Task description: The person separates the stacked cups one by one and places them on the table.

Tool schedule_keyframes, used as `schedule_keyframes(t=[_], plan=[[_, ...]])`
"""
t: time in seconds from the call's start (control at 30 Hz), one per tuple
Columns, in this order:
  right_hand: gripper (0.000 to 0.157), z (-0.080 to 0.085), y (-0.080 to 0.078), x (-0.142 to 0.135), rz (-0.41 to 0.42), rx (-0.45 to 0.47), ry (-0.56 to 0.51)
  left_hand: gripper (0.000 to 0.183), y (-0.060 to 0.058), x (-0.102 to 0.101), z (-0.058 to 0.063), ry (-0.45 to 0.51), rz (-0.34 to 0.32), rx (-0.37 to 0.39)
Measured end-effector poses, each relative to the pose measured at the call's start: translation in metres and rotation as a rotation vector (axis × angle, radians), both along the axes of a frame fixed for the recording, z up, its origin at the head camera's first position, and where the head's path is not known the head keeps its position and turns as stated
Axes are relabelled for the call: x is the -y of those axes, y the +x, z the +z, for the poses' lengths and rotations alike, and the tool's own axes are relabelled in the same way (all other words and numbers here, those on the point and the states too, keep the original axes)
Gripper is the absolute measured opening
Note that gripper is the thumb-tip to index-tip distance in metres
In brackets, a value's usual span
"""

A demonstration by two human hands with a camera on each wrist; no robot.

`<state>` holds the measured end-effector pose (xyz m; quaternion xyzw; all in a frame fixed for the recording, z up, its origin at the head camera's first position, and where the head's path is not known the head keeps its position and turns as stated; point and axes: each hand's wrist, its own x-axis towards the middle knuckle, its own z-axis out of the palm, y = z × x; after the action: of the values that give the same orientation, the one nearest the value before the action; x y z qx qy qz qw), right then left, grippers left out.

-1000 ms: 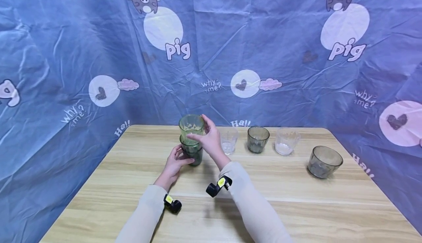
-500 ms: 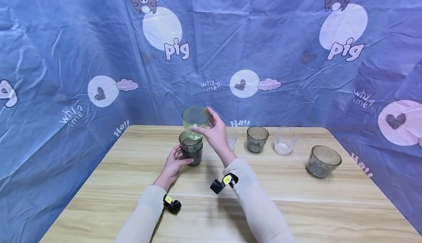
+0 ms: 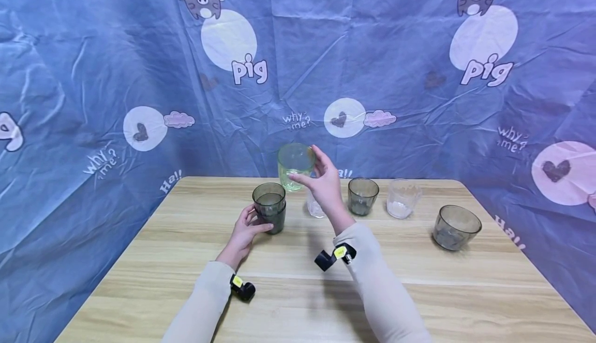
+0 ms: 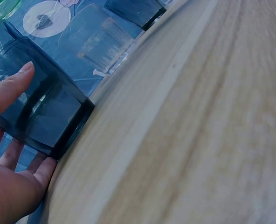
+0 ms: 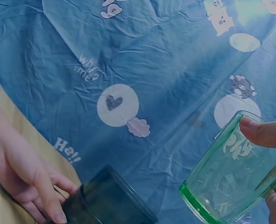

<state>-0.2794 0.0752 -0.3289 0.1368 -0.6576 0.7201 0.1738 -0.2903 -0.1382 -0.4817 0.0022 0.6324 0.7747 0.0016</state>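
Observation:
My left hand [image 3: 244, 232] holds the lower of two stacked smoky grey glasses [image 3: 270, 206], which stand on the wooden table. In the left wrist view, the thumb lies across the side of the dark glass [image 4: 54, 112] and the fingers curl behind its base. Up and to the right of that stack, a pale green glass [image 3: 292, 169] hangs in the air, gripped by my right hand [image 3: 326, 185] with thumb in front and fingers at the far side. The right wrist view shows the green glass [image 5: 226, 172] tilted in that camera, apart from the grey stack [image 5: 107, 200].
Behind my right hand stands a clear glass [image 3: 315, 207], partly hidden. Farther right along the back edge are a smoky glass [image 3: 363, 196] and another clear glass [image 3: 402, 199]. A wider smoky glass bowl [image 3: 457, 227] sits at the right. A blue printed cloth [image 3: 298, 63] hangs behind the table.
My right hand has lifted the green glass out of the grey stack and carried it up and to the right. The left hand stays on the stack.

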Motion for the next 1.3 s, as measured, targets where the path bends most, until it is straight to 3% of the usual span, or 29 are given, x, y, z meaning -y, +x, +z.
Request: schedule_keyframes(t=[0.53,0.83,1.1,1.3], plan=[[0.092,-0.005,0.007,-0.044,-0.047,0.011,0.04,0.079,0.002,0.001,0.0,0.014,0.008,-0.006],[0.09,-0.016,0.011,-0.078,-0.13,0.049,0.033,0.08,0.002,0.001,0.0,0.003,0.003,-0.003],[0.089,-0.023,0.015,-0.108,-0.186,0.093,0.065,0.078,0.005,0.005,-0.002,0.026,-0.029,-0.103],[0.088,-0.027,0.019,-0.127,-0.214,0.138,0.072,0.079,0.001,0.003,0.001,0.012,-0.011,-0.011]])
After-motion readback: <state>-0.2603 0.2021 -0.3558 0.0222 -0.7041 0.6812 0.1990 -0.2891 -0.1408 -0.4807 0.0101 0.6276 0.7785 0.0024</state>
